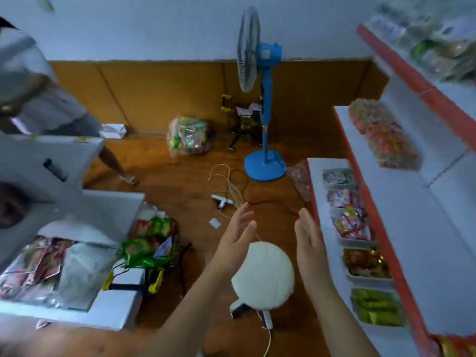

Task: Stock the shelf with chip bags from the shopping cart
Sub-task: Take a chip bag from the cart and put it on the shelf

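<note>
Green and red chip bags [150, 243] heaped in the black-framed shopping cart [154, 276], lower left, beside the white counter's corner. Both held out empty above a round white stool [262, 275]: left hand [235, 240] and right hand [309, 243] apart, fingers straight, palms facing. White red-edged shelf [322, 181] along the right edge, snack trays lined up. Blue standing fan [265, 112] beyond.

We stand with the shelf [422, 228] on our right, snack trays [360, 253] lined along its lower tier and packets [383, 135] on the tier above. To our left, the shopping cart [154, 276] holding chip bags [149, 246] sits beside a counter [113, 313]. Ahead on the floor [180, 191] stands a fan [262, 99], a bundle of bags [189, 135] to its left, and a stool [262, 276] lies below our hands.
</note>
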